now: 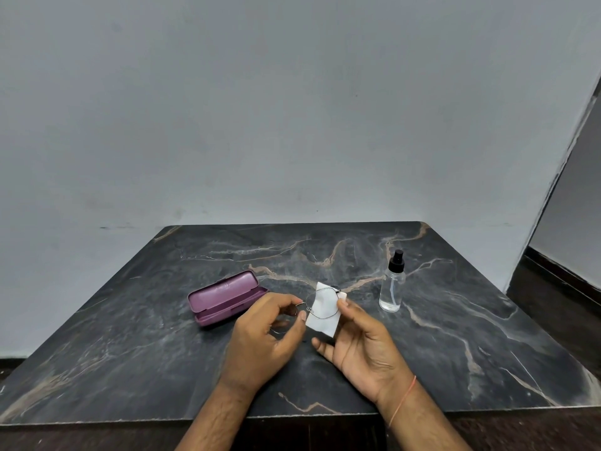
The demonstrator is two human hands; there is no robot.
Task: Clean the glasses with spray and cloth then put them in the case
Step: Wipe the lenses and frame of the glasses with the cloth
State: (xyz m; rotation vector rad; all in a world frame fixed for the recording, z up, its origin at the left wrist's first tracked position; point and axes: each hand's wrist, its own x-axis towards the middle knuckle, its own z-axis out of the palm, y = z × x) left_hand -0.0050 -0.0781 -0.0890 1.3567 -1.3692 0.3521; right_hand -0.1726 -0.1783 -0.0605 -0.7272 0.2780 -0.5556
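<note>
A plain grey wall backs the dark marble-patterned worktop [455,336] with its tan veins, and everything I need sits in the middle band of it. My left hand [265,333] pinches the thin wire-rimmed round glasses [320,304] near the bridge, fingers curled round the frame, so the near lens is kept steady and lifted off the worktop. My right hand [354,340] holds the small white cleaning cloth [323,319] behind that lens, thumb pressing on its right edge; I judge this is the wiping step, cloth backing the glass while the thumb rubs. The glasses' long axis runs roughly left to right across my view, with the cloth-backed lens on the right; the other lens is mostly hidden by my left fingers, and I cannot tell where the temples lie. The purple hard-shell glasses case [224,301] lies open just left of my hands, lid tipped back, its long axis slanting up toward the right, ready to receive the frame. The clear spray bottle with black pump [392,284] stands upright to the right, within reach yet apart from the hands
</note>
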